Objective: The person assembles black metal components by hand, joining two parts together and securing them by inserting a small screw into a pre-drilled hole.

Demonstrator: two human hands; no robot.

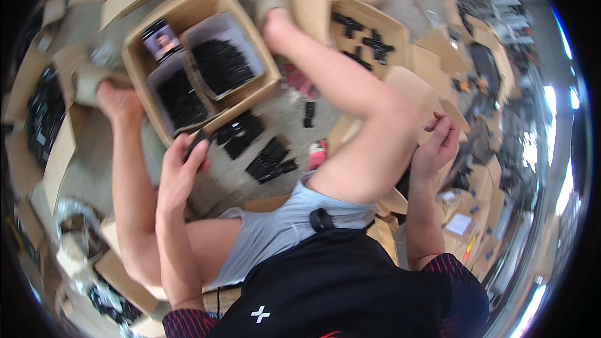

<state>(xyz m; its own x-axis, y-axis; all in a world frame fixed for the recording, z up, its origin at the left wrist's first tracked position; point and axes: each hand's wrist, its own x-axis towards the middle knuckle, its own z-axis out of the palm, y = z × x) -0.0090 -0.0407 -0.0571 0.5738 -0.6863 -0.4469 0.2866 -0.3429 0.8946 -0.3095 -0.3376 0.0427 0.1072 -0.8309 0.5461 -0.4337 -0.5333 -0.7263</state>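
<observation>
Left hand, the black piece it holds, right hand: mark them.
Left hand (178, 172), head view: middle of hand.
Black piece (199, 138), head view: upper end.
Right hand (436, 144), head view: middle of hand.

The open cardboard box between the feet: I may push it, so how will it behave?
The cardboard box is probably heavy, as its two bins hold many black parts. Its broad outline suggests sliding rather than tipping.

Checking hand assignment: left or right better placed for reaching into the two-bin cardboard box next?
Likely the left hand: it is beside the cardboard box's near edge, though it holds a black piece. The right hand is farther away, beside the right knee, fingers curled.
</observation>
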